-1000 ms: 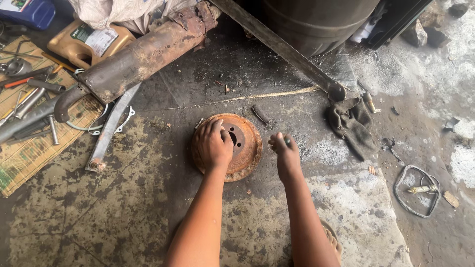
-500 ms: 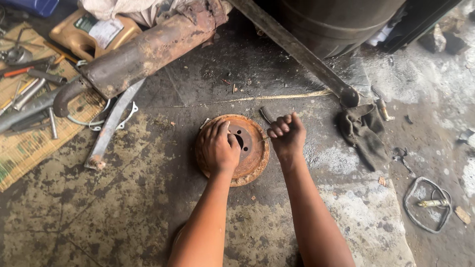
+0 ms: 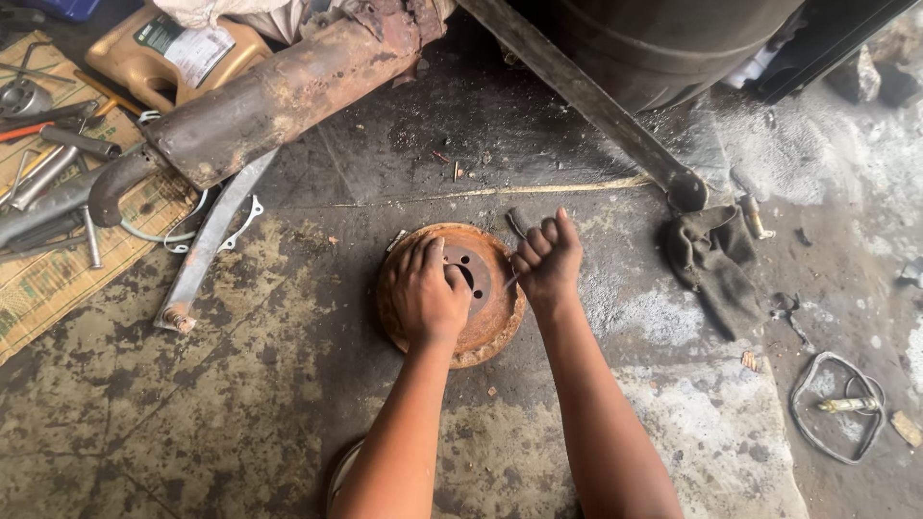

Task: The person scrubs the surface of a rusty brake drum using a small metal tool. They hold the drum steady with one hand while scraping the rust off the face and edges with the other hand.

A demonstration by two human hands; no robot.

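I am pressing my left hand (image 3: pixel 428 296), fingers spread, on the round rusty metal disc (image 3: pixel 452 293) while my right hand (image 3: pixel 548 259) is clenching a thin tool just beside its right edge.

I see one tan oil jug (image 3: pixel 163 58) with a white-and-green label (image 3: pixel 187 48), far up-left of my hands.

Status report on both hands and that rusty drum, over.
Left hand flat on rusty brake drum, pinning it to the floor. Right hand fisted on a thin tool at the drum's rim. Dark rag lies clear to the right.
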